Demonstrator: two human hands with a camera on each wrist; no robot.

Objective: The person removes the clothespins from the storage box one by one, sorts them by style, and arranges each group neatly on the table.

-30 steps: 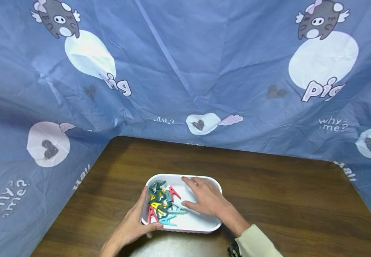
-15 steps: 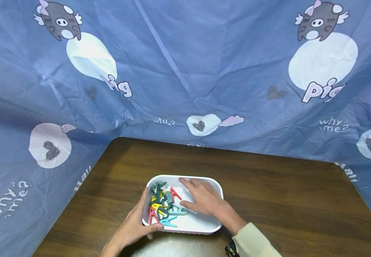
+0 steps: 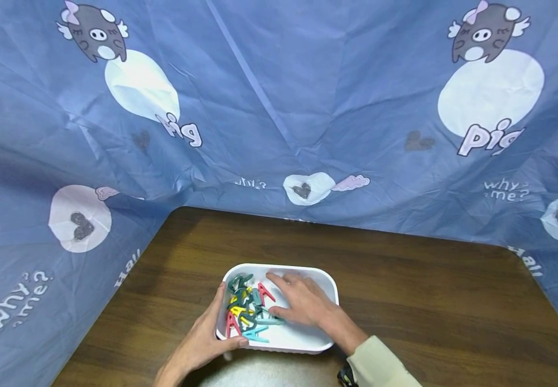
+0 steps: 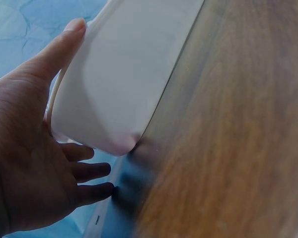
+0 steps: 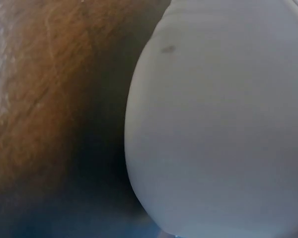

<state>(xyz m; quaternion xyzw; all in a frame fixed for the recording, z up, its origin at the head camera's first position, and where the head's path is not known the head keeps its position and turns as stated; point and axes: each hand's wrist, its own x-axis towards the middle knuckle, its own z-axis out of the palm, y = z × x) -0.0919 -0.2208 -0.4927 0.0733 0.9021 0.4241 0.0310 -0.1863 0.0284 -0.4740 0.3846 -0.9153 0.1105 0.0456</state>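
Observation:
A white plastic tub [image 3: 303,339] sits on the table in the head view, with several clothes pegs heaped in its left half. Among them are a red peg [image 3: 266,294], a yellow peg [image 3: 239,310], a light blue peg [image 3: 256,334] and dark green ones. My left hand [image 3: 202,334] holds the tub's near left corner, thumb at the front rim and fingers along the left side. Over the tub's inside, my right hand [image 3: 306,302] spreads its fingers just right of the pegs, holding nothing visible. The right wrist view shows only the tub's outer wall [image 5: 213,124] and table.
The brown wooden table [image 3: 404,279] extends behind and to both sides of the tub. A blue printed cloth [image 3: 259,97] hangs behind the table and along its sides. A small dark object [image 3: 345,376] shows by the right sleeve.
My right hand has shifted slightly left, closer to the pegs. The left hand keeps its place on the tub, and the whole head view has drifted a little.

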